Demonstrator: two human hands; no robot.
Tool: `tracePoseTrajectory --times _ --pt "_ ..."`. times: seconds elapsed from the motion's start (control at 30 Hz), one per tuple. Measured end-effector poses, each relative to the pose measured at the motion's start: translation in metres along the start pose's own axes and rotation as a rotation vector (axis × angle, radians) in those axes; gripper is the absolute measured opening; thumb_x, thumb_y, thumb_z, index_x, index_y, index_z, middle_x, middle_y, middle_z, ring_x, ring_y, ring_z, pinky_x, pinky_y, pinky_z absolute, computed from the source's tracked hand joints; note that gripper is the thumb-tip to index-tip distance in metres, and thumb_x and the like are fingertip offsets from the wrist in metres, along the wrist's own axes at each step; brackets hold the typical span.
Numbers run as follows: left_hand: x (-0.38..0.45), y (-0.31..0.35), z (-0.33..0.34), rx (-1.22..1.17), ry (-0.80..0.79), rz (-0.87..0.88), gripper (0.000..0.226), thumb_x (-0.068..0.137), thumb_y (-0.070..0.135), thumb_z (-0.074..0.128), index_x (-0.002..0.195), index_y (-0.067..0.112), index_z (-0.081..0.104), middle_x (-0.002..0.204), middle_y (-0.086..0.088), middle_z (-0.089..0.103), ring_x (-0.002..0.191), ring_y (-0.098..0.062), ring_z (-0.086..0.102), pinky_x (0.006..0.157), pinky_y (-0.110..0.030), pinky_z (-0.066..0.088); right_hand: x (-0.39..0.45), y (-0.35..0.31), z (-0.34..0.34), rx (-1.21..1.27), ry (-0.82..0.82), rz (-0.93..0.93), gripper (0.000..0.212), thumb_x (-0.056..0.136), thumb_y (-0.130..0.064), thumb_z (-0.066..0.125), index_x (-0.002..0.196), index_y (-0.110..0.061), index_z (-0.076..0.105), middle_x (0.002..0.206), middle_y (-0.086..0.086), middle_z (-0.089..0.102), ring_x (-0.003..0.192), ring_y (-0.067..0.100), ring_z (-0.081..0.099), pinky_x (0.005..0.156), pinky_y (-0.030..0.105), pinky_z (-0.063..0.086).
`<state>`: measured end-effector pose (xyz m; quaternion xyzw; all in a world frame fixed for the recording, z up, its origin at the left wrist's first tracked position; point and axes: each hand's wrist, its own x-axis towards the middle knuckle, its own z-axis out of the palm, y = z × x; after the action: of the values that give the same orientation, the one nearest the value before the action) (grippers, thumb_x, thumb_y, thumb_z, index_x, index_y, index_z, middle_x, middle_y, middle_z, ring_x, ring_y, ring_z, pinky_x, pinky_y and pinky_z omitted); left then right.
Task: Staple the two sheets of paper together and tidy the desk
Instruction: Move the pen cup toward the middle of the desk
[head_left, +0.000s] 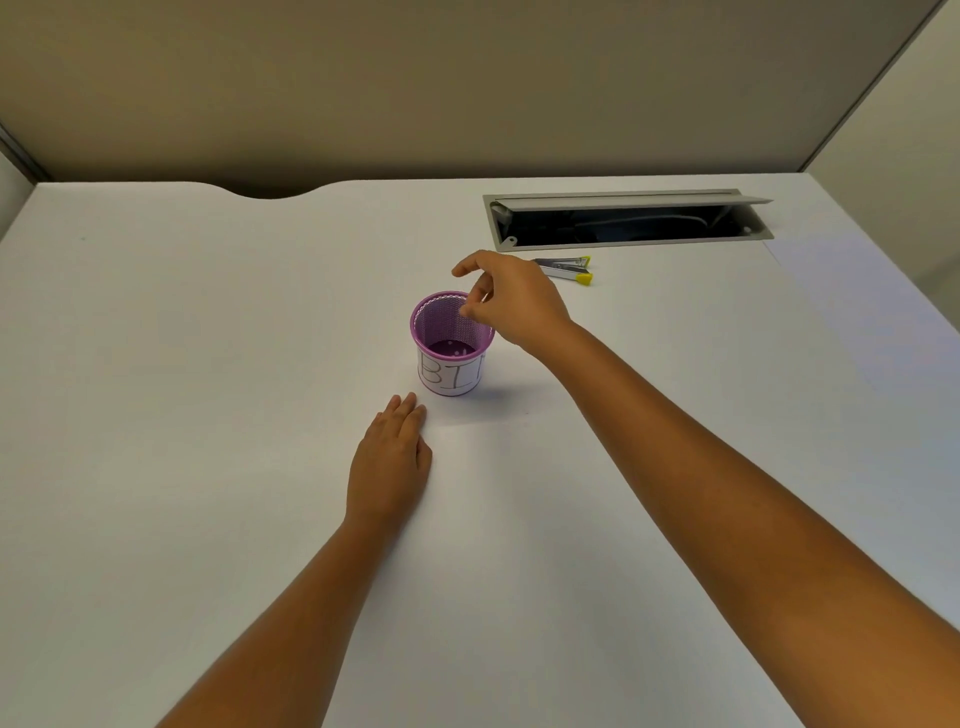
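The right hand (511, 301) hovered over the purple mesh bin (451, 343) at mid-surface, grip loosely curled; whether it pinched anything could not be told. The left hand (389, 462) lay flat, perhaps pinning barely visible sheets. The stapler (566, 269) lay toward the far edge.

The scene is evenly and softly lit, with moderate brightness and a slightly warm cast on the wall. The white counter (182, 364) is rendered pale grey-lilac, without hard glare. Only faint, diffuse shadows are cast: a soft one lies to the right of the purple mesh cup (451, 345), and a weak one under the right hand (511, 299). The open cable tray (628, 221) is left dark inside. Wide-angle distortion is seen at the edges, where the counter's sides splay outward. The fingers (470, 312) above the cup are slightly softened by blur.
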<state>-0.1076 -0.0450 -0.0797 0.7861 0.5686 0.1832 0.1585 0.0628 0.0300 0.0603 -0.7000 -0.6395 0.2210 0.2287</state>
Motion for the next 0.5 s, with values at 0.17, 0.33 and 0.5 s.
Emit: tracePoseTrajectory --times 0.17,0.33,0.5 --pt "0.000 0.000 0.001 0.004 -0.010 -0.003 0.042 0.089 0.008 0.043 0.131 0.006 0.046 0.143 -0.010 0.042 0.136 -0.024 0.033 0.112 -0.033 0.022 -0.002 0.003 -0.001 -0.019 -0.105 0.002 0.030 0.091 -0.035 0.050 0.119 -0.028 0.058 0.121 -0.002 0.064 0.112 0.021 0.057 0.100 0.050 0.041" --pt "0.000 0.000 0.000 -0.010 0.004 -0.010 0.042 0.088 0.007 0.044 0.130 0.006 0.048 0.142 -0.010 0.044 0.135 -0.024 0.035 0.111 -0.034 0.024 -0.025 0.037 -0.006 0.147 0.148 0.049 0.035 0.096 -0.035 0.035 0.113 -0.021 0.062 0.124 0.001 0.062 0.115 0.021 0.055 0.101 0.042 0.042" --pt "0.000 0.000 0.001 -0.014 0.005 0.001 0.041 0.088 0.006 0.045 0.129 0.005 0.048 0.141 -0.012 0.044 0.134 -0.026 0.036 0.111 -0.036 0.026 -0.081 0.105 0.024 -0.208 -0.084 0.303 0.063 0.093 -0.050 0.035 0.145 -0.018 0.020 0.157 0.004 0.012 0.145 0.023 0.008 0.116 0.050 0.010"
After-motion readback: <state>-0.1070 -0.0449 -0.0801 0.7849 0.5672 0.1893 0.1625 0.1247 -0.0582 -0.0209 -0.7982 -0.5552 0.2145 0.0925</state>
